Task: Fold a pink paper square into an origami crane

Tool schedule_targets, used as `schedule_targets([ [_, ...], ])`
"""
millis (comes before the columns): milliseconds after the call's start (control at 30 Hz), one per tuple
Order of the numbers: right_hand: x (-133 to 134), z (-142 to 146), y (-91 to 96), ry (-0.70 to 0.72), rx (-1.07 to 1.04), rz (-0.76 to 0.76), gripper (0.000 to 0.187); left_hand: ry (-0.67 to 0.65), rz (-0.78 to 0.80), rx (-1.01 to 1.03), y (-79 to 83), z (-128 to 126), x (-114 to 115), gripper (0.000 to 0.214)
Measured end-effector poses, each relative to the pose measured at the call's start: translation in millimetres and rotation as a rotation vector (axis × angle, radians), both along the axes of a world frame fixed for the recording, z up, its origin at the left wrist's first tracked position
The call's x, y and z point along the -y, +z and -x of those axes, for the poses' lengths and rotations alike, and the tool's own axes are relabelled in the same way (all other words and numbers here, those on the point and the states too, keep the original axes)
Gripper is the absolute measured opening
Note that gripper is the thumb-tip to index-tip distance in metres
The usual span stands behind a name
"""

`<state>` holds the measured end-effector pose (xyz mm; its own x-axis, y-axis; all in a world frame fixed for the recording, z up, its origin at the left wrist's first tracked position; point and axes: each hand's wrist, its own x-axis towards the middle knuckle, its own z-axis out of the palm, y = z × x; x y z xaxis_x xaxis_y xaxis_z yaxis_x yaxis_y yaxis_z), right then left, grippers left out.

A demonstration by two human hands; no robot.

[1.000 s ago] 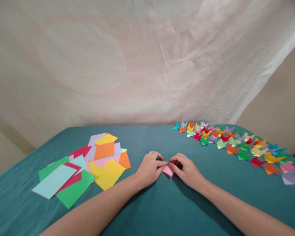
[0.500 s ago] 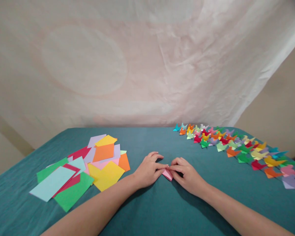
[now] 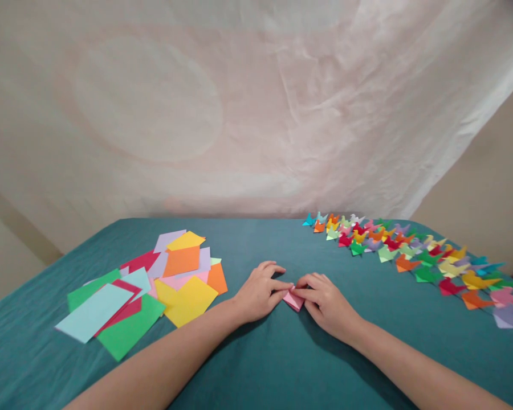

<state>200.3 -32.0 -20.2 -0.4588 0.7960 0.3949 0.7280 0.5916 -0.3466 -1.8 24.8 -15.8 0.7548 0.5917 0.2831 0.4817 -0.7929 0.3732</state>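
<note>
A small folded pink paper lies on the teal tablecloth in the middle of the table. My left hand rests to its left, fingertips pressed on the paper's left edge. My right hand sits to its right, fingers curled and pinching the paper's top edge. Most of the paper is hidden under the fingers of both hands.
A loose pile of flat coloured paper sheets lies at the left. Several folded paper birds in many colours stand in rows along the right side. A wrinkled pale cloth hangs behind the table.
Both hands stayed on the pink paper; the fingertips shifted slightly along its edge. The view moved a little.
</note>
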Motion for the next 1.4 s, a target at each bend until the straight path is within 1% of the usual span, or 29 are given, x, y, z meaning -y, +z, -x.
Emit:
schedule_targets([
  [133,0.7,-0.8,0.9,-0.005,0.019,0.01,0.028,-0.004,0.013,-0.014,2.4,0.2,-0.2,0.026],
  [267,0.0,-1.9,0.9,0.003,0.033,0.004,0.029,-0.035,0.018,-0.039,5.6,1.8,-0.5,0.028],
  [433,0.0,-1.7,1.8,0.0,0.016,0.003,0.029,-0.054,0.014,-0.055,8.2,3.1,-1.4,0.029],
  [633,0.2,-1.8,-1.4,0.004,0.023,-0.025,0.03,-0.065,0.032,-0.069,11.6,3.9,-2.1,0.029],
  [800,0.1,-1.1,3.1,0.009,0.091,-0.046,0.032,-0.064,0.052,-0.062,15.1,3.8,-0.9,0.028],
  [933,-0.3,-3.0,7.3,0.026,0.156,-0.039,0.027,-0.058,0.068,-0.071,17.2,3.1,-0.4,0.028],
  [1067,-0.6,-5.5,7.6,0.055,0.24,-0.043,0.025,-0.063,0.081,-0.072,15.8,3.1,-1.6,0.028],
  [1200,0.8,-5.9,10.4,0.073,0.31,-0.041,0.027,-0.065,0.073,-0.083,12.7,3.7,-2.9,0.029],
  [1400,8.4,-2.0,20.1,0.072,0.432,-0.034,0.032,-0.06,0.059,-0.089,11.8,4.2,-2.9,0.029],
])
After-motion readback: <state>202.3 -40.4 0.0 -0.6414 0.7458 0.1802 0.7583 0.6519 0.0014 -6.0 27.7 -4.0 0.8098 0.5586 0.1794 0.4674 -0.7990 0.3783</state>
